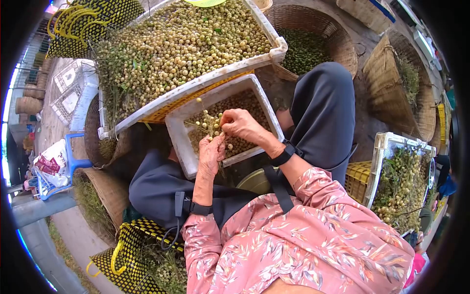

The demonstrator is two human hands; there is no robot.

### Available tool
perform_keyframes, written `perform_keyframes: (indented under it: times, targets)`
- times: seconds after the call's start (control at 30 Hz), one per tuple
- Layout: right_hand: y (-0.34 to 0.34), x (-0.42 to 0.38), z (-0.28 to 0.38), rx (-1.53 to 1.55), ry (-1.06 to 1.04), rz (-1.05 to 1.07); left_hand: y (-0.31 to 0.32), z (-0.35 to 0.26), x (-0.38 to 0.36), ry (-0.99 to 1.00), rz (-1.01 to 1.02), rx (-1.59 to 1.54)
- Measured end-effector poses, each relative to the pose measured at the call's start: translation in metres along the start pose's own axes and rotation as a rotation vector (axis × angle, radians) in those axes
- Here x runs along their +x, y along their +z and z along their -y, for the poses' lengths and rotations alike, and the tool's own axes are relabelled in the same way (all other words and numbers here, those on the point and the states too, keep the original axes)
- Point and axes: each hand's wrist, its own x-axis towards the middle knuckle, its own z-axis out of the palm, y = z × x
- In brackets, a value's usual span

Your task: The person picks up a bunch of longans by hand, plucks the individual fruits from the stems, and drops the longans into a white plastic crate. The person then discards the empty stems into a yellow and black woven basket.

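Note:
My left hand (211,151) is closed round the stems of a bunch of small round yellow-green fruits (204,119). The fruits stick up above its fingers, and thin stems hang below. My right hand (243,128) is pinched at the right side of the same bunch, close to the left fingertips; what exactly lies between its fingers is partly hidden. Both hands are over a white crate (178,139) between my knees, with many loose brownish fruits (252,105) in it. Behind it, a larger white crate (196,81) is heaped with similar fruits (196,44).
Wicker baskets stand around me: one with green fruits (340,49) at the back, one with stems (391,83) at the right, another (105,193) at the left. A crate of fruit bunches (374,169) is at the right. A black-yellow woven bag (115,264) and blue stool (78,159) are left.

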Motion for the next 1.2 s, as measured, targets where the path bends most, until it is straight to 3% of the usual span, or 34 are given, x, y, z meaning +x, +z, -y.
perform_keyframes:
  times: [0.03,0.1,0.17,0.23,0.27,0.3,0.37,0.43,0.5,0.57,0.63,0.67,0.7,0.77,0.83,0.87,0.9,0.97,1.0,1.1,1.13,1.2]
  targets:
    - [-0.003,0.001,-0.003,0.245,0.162,0.035,-0.002,0.001,-0.001,-0.006,0.049,-0.03]
    - [-0.007,0.005,-0.01,0.45,0.12,-0.057,-0.004,0.0,-0.001,-0.022,0.053,-0.081]
    - [-0.005,0.005,-0.002,-0.128,-0.269,-0.261,-0.006,-0.001,0.0,-0.004,0.052,-0.061]
    - [0.002,-0.005,0.025,-0.306,-0.249,-0.198,0.0,-0.001,-0.001,0.021,-0.014,0.006]
    - [0.006,-0.003,0.02,-0.509,-0.399,-0.199,0.001,0.002,0.001,0.05,-0.033,0.018]
    - [0.011,-0.003,0.017,-0.476,-0.359,-0.12,0.004,0.004,0.003,0.081,-0.054,0.029]
    - [0.016,0.007,-0.004,-0.504,-0.514,-0.172,0.004,0.004,0.002,0.06,-0.018,0.079]
    - [0.008,0.0,0.011,0.064,-0.018,-0.03,-0.003,0.005,0.003,-0.012,0.034,0.082]
    - [-0.004,0.005,0.005,0.248,0.131,-0.069,-0.004,0.005,0.001,0.006,0.067,0.032]
    - [-0.005,0.002,0.005,-0.23,-0.26,-0.287,0.0,0.0,0.0,0.008,0.047,0.039]
    - [0.006,-0.012,0.037,-0.492,-0.243,-0.254,0.008,0.002,0.003,0.07,-0.113,0.128]
    - [0.01,-0.013,0.033,-0.521,-0.3,-0.18,0.01,0.003,0.004,0.107,-0.14,0.209]
    - [0.015,-0.01,0.029,-0.606,-0.199,-0.063,0.013,0.004,0.006,0.145,-0.167,0.289]
    - [0.021,-0.003,0.008,-0.625,-0.187,-0.091,0.009,0.013,0.011,0.265,-0.128,0.388]
    - [0.012,0.0,0.013,-0.375,0.002,0.015,0.003,0.019,0.017,0.384,-0.191,0.629]
    - [0.009,0.004,0.006,-0.288,0.05,0.035,-0.003,0.022,0.014,0.192,-0.154,0.527]
    - [0.003,0.002,0.009,0.065,0.28,0.128,-0.002,0.015,0.009,0.137,-0.142,0.439]
    - [-0.005,-0.002,0.01,0.268,0.297,0.035,0.001,0.007,0.005,0.031,-0.112,0.248]
    - [-0.006,-0.002,0.013,-0.136,0.044,-0.105,0.005,0.002,0.003,0.024,-0.121,0.237]
    - [0.007,-0.009,0.026,-0.647,-0.44,-0.36,-0.001,0.018,0.014,0.193,-0.181,0.356]
    - [0.014,-0.013,0.031,-0.521,-0.301,-0.221,-0.017,0.028,0.026,0.228,-0.196,0.55]
    - [0.026,-0.01,0.024,-0.53,-0.187,-0.057,-0.044,0.066,0.062,0.327,-0.204,0.358]
